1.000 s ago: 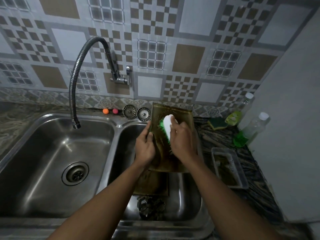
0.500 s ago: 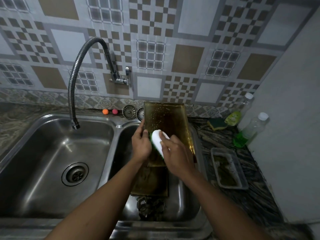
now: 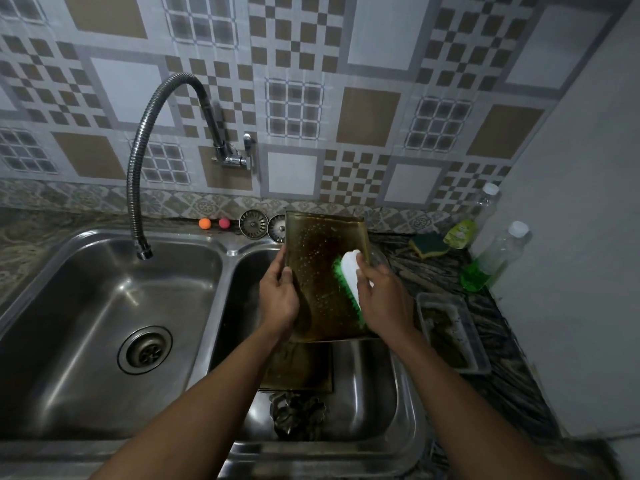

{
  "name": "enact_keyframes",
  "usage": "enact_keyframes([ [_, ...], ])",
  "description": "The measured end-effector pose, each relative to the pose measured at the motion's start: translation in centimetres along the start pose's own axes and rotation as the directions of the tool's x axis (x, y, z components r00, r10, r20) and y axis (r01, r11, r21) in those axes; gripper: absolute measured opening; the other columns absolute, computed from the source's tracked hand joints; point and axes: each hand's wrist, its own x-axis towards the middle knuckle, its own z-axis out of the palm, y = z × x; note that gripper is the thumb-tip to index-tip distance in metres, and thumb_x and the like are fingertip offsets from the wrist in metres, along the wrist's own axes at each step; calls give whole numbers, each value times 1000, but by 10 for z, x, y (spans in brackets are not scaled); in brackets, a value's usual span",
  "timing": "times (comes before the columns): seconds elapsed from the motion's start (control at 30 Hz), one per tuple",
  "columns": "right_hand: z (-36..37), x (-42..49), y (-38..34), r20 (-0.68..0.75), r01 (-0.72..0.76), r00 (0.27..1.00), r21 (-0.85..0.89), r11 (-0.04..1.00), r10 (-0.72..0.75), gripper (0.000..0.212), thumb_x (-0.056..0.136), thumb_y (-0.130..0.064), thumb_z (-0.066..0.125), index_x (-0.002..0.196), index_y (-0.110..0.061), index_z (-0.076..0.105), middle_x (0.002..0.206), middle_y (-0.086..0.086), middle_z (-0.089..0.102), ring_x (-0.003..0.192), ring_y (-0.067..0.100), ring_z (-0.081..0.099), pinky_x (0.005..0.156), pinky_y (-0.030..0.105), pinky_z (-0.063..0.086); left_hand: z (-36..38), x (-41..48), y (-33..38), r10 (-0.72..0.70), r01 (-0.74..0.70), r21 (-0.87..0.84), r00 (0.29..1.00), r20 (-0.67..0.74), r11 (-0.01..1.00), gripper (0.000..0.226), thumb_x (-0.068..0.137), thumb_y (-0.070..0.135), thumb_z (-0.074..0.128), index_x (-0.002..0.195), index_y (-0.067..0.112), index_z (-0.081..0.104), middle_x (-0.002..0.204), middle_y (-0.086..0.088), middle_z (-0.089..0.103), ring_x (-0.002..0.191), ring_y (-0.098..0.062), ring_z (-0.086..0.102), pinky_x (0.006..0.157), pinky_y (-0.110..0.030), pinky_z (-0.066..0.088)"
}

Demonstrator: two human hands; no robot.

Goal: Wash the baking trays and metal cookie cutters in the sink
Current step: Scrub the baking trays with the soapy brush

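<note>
Over the right basin of the steel double sink (image 3: pixel 228 252), the left hand (image 3: pixel 278 296) clamps the greasy rectangular brown baking tray's (image 3: pixel 320 268) left rim; the right hand (image 3: pixel 384 301) grips a white green-bristled scrubbing brush (image 3: pixel 349 275) against it. Stiff, probably slippery: hold the rims.

The scene is being viewed by a single head-worn wide-angle camera, being aimed forward and down from above the double sink (image 3: pixel 104 306). The hands are being framed close at centre, and the tiled wall (image 3: pixel 346 98) is being taken in beyond.
</note>
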Motion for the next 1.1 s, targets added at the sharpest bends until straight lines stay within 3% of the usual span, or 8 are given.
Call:
enact_keyframes([
  [0.2, 8, 25, -9, -131, -179, 974, 42, 983, 183, 39, 103, -32, 41, 142, -30, 46, 119, 6, 58, 98, 19, 56, 69, 28, 42, 4, -8, 1, 55, -56, 12, 996, 75, 998, 45, 105, 15, 37, 145, 34, 44, 143, 8, 51, 122, 0, 53, 104, -29, 46],
  [0.37, 16, 29, -16, -80, -83, 993, 84, 993, 89, 38, 102, -32, 43, 139, -30, 49, 121, 6, 60, 102, 21, 57, 80, 37, 53, 1, -6, 0, 28, -27, -13, 999, 24, 1000, 44, 105, 12, 37, 145, 31, 45, 144, 6, 51, 129, -8, 49, 107, -29, 41],
  [0.47, 8, 45, -8, -136, -187, 972, 27, 982, 189, 41, 103, -35, 38, 144, -31, 42, 115, 7, 59, 89, 17, 55, 65, 31, 44, -1, -7, 2, 43, -43, -1, 998, 39, 999, 45, 105, 11, 37, 145, 31, 44, 145, 8, 48, 131, -7, 45, 106, -25, 38],
  [0.57, 7, 62, -13, -147, -238, 960, 3, 971, 236, 42, 103, -33, 38, 145, -28, 42, 118, 9, 59, 94, 22, 58, 66, 28, 37, 4, -10, 1, 68, -70, 17, 993, 97, 997, 45, 105, 13, 37, 145, 34, 45, 142, 11, 52, 127, -4, 50, 105, -24, 42],
  [0.77, 10, 57, -38, -20, -10, 1000, -38, 999, 9, 40, 103, -32, 41, 142, -31, 45, 124, 6, 57, 100, 21, 57, 74, 30, 46, 2, -9, -3, 33, -33, 0, 998, 53, 999, 44, 105, 13, 37, 143, 33, 46, 140, 6, 55, 128, -7, 50, 111, -38, 42],
  [0.93, 2, 75, -31, -125, -159, 980, -16, 987, 155, 41, 103, -29, 41, 143, -29, 44, 123, 8, 58, 97, 22, 58, 67, 28, 43, 2, -11, 2, 84, -89, 50, 992, 92, 995, 45, 105, 14, 38, 144, 33, 46, 142, 8, 54, 130, -4, 48, 112, -34, 39],
  [1.03, 8, 71, -46, -108, -83, 991, -53, 995, 77, 41, 102, -30, 42, 144, -31, 42, 122, 4, 60, 89, 15, 54, 60, 22, 42, 8, -8, 0, 78, -89, 89, 990, 118, 992, 43, 104, 19, 39, 141, 40, 47, 140, 12, 56, 129, -5, 50, 110, -36, 42],
  [1.1, 15, 63, -60, -20, 29, 999, -57, 998, -30, 42, 103, -31, 41, 145, -32, 40, 114, 3, 59, 81, 12, 49, 55, 19, 34, 9, -7, -1, 86, -96, 99, 991, 104, 990, 43, 104, 16, 40, 142, 35, 48, 139, 13, 55, 127, -2, 50, 108, -28, 41],
])
